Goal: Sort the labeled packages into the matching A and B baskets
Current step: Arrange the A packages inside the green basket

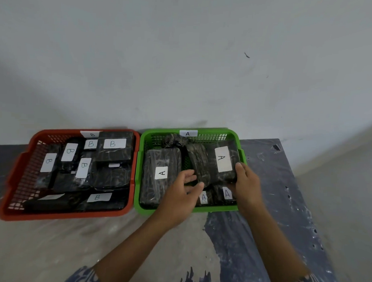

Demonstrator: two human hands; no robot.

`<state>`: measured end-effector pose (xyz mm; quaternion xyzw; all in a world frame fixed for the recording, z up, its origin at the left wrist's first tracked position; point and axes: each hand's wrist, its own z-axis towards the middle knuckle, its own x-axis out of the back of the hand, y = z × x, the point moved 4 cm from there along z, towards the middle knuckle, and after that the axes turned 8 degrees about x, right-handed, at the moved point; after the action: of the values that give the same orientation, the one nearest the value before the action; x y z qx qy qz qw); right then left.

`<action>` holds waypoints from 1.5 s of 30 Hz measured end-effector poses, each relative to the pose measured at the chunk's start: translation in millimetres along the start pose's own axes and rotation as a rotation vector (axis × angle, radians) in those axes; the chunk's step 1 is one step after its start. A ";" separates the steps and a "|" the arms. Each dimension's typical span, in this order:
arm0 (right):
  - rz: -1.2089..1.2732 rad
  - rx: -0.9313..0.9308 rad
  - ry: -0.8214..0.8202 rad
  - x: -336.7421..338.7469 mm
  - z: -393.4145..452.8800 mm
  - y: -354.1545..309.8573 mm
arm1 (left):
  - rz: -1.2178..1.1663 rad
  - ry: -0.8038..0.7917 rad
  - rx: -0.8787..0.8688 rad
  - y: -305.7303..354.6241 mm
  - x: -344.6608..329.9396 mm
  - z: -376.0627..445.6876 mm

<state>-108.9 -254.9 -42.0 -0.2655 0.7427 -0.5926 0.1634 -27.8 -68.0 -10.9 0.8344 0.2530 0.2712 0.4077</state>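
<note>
The green basket tagged A stands on the right and holds several black wrapped packages with white A labels. Beside it on the left, the red basket tagged B is filled with several black packages labelled B. Both my hands are inside the green basket. My left hand grips the near end of a narrow black package lying tilted in the middle, its label hidden. My right hand holds the near right corner of a package with an A label.
The baskets sit at the far edge of a paint-stained dark table, against a pale wall. The table's right edge runs near the green basket. Patterned sleeves show at the bottom of the view.
</note>
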 end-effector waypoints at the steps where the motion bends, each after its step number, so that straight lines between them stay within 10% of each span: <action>1: 0.121 -0.062 -0.041 -5.2 -8.0 1.6 | -0.068 -0.014 0.052 0.5 1.1 1.4; 7: -0.045 -0.104 -0.517 -48.3 -35.3 3.6 | -0.349 0.224 0.130 -10.2 29.7 9.1; 13: -0.948 0.134 -0.335 -61.0 15.3 4.2 | -0.578 0.281 0.196 -41.6 71.4 13.4; 18: -1.148 0.158 -0.329 -84.4 22.2 26.7 | -0.616 0.230 0.276 -54.7 76.3 20.7; 24: -0.331 -0.035 -0.144 -61.3 31.0 13.0 | -0.591 0.215 0.273 -56.2 78.8 25.9; 30: 0.160 -0.300 -0.337 -63.6 5.5 0.0 | -0.584 0.222 0.246 -46.1 74.3 31.3; 39: -0.172 0.017 -0.580 -113.2 -34.9 -1.6 | -0.480 0.273 0.171 -46.3 71.6 33.2; 45: -1.272 0.236 -0.387 -69.5 28.2 10.1 | -0.479 0.246 0.195 -52.5 74.4 38.3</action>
<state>-39.2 -234.9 -63.7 -0.7326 0.3295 -0.5926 -0.0594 40.8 -12.6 -55.4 0.7470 0.5155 0.2408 0.3439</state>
